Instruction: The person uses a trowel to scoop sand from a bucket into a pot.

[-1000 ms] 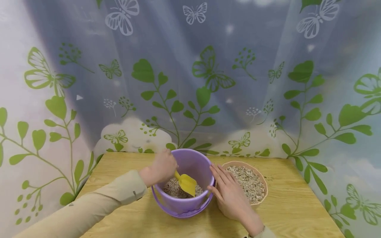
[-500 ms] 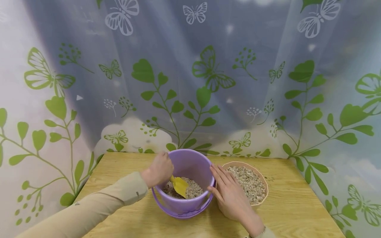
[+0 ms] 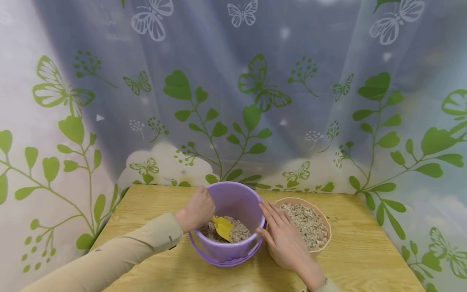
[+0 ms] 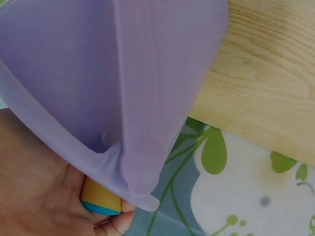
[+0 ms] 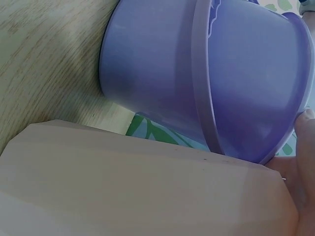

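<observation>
In the head view my left hand [image 3: 197, 209] grips the handle of a yellow toy shovel [image 3: 223, 228] at the left rim of a purple bucket [image 3: 228, 249]. The shovel's blade points down into the bucket, over a bed of mixed grit [image 3: 241, 232]. From the left wrist, the handle [image 4: 102, 195] shows yellow with a teal end between the fingers, just outside the rim. My right hand [image 3: 286, 241] lies with straight fingers against the bucket's right rim; in the right wrist view its thumb [image 5: 306, 120] touches that rim.
Close to the bucket's right side, beside my right hand, stands a peach bowl [image 3: 330, 233] filled with similar grit [image 3: 306, 225]. A few grains lie right of it. The bucket's handle [image 3: 195, 245] hangs down in front. A printed curtain [image 3: 292, 134] rises behind the wooden table [image 3: 365, 259].
My left hand has drawn the shovel left and lower inside the bucket, with a slight shift back right at the end. My right hand stays at the rim.
</observation>
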